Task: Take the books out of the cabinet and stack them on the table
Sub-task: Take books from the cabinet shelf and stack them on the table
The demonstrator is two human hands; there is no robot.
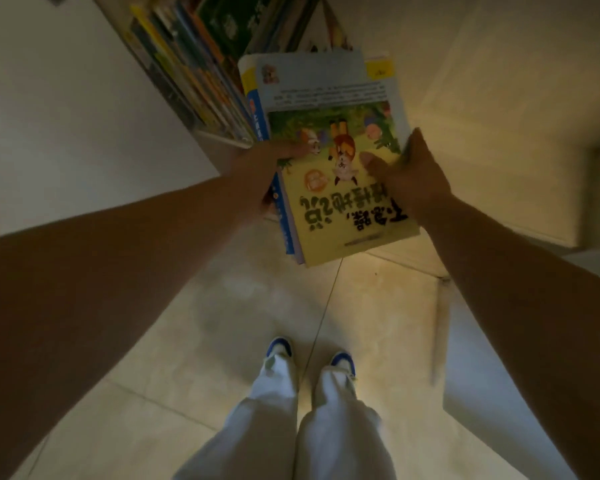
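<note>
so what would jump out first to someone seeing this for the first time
The bundle of books in the middle, topped by a yellow picture-book cover with cartoon animals, gripped by the left hand and the right hand on either side. Behind it, upper left, a row of more books stands packed in the cabinet. At the bottom, white trousers and blue-and-white shoes stand on the tiled floor.

The yellow picture book point(347, 199) had a glossy paper cover. Below it, the pale floor tiles point(222, 323) looked smooth with a dull sheen, and the white trousers point(274, 427) below the book were soft, matt cloth.
</note>
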